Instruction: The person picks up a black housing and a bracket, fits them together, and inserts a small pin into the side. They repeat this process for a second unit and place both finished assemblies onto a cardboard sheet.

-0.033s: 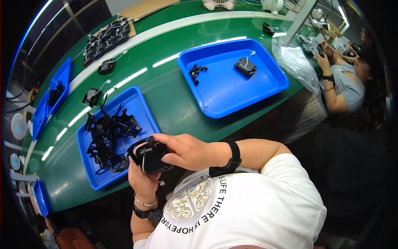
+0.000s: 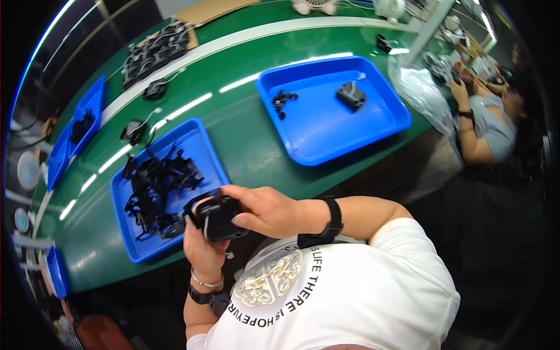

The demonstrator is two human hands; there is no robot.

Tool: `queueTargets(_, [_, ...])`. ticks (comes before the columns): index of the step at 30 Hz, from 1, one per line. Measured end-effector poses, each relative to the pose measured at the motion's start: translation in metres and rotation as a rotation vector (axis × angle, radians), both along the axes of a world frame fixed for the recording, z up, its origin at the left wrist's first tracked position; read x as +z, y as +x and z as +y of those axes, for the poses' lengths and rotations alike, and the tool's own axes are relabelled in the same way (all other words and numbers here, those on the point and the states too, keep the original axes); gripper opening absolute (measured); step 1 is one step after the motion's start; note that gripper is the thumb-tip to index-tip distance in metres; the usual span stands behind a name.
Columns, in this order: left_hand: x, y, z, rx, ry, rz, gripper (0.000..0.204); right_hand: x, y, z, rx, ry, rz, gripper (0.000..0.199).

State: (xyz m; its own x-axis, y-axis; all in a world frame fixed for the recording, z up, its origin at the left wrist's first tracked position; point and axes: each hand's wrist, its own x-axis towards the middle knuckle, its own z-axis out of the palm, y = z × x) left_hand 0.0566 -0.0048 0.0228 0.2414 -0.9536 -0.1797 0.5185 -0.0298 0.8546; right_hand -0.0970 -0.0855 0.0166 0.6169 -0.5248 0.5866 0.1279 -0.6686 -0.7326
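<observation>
Both my hands hold a black box-shaped plastic unit (image 2: 221,218) near the close edge of the tray of black parts. My left hand (image 2: 202,251) supports it from below and from its left side, fingers partly hidden behind it. My right hand (image 2: 268,211) is closed over its right side, thumb on the front. A thin black bracket-like piece (image 2: 191,205) shows at the unit's upper left; whether it is attached I cannot tell. A small white connector (image 2: 230,255) dangles below. Just beyond lies a heap of black plastic brackets (image 2: 153,189) in a blue tray (image 2: 217,158).
A second blue tray (image 2: 326,153) holds a similar black unit (image 2: 351,95) and a few small black parts (image 2: 283,104). More wired units (image 2: 135,132) lie on the green table (image 2: 248,143). Clear plastic film (image 2: 421,87) lies by a co-worker (image 2: 487,122) at right.
The whole view has shifted slightly, with trays and table sitting a little further right. My hands keep the same hold on the black unit.
</observation>
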Motion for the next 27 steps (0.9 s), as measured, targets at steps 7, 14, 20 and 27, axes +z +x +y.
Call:
queueTargets(7, [-0.006, 0.001, 0.001, -0.035, -0.034, 0.029, 0.042, 0.011, -0.006, 0.005, -0.033, -0.02, 0.09, 0.045])
queueTargets(14, [0.0, 0.003, 0.002, -0.028, -0.175, -0.091, 0.043, 0.014, 0.013, -0.001, -0.083, -0.017, -0.049, 0.039])
queueTargets(20, [0.012, 0.014, -0.007, 0.009, -0.275, -0.17, 0.047, 0.044, 0.019, -0.009, -0.075, 0.131, 0.1, 0.041])
queueTargets(27, [0.021, 0.046, -0.005, 0.288, -0.483, -0.57, 0.041, 0.072, 0.041, -0.107, -0.194, 0.501, 0.092, 0.032])
